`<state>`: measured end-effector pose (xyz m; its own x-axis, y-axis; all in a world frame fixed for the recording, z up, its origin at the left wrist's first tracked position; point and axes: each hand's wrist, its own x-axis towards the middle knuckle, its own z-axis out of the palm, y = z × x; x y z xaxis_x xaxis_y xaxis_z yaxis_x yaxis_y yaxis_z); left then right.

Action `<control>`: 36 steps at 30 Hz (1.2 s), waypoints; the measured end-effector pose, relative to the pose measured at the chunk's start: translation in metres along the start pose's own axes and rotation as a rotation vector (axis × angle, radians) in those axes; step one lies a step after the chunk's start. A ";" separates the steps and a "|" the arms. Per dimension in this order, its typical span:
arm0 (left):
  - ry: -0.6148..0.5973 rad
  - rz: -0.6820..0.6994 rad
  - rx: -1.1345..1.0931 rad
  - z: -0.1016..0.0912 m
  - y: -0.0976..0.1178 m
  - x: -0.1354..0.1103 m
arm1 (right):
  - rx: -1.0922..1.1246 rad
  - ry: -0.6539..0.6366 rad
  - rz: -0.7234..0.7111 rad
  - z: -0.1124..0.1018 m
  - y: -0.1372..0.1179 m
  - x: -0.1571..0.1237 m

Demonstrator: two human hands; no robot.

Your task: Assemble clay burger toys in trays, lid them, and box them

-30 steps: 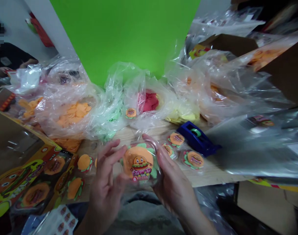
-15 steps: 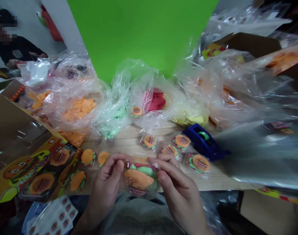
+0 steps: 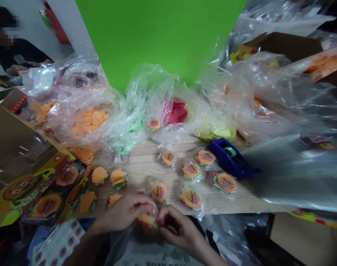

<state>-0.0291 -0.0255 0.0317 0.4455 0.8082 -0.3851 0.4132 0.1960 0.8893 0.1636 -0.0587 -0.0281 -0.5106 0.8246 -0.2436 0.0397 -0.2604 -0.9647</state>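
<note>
A blue plastic tape dispenser stood on a pale wooden table. Well left of it and toward the person, the left hand and right hand were together, both closed from either side on a clear plastic packet of orange foam burger, which sat low at the table's near edge, partly hidden by the fingers. Just left of the dispenser and spreading further left lay about ten similar round burger packets, apparently finished and set out in loose rows. Behind the dispenser, thin clear plastic bags held plenty of loose foam: orange discs, red pieces, green pieces and pale yellow pieces, so much stock appeared left. Far left of the dispenser lay a yellow printed burger card.
</note>
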 end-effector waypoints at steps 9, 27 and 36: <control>0.181 -0.208 -0.181 0.022 -0.037 -0.016 | 0.183 -0.041 0.106 0.003 0.005 -0.007; 0.030 -0.132 -0.009 0.026 -0.002 -0.003 | 0.185 -0.022 0.169 -0.003 0.006 -0.010; 0.361 -0.165 -0.248 0.044 -0.035 -0.021 | 0.266 0.165 0.184 -0.001 0.013 -0.018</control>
<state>-0.0176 -0.0740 -0.0018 0.0671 0.8881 -0.4548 0.2331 0.4293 0.8726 0.1743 -0.0767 -0.0363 -0.3695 0.8159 -0.4446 -0.1181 -0.5159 -0.8485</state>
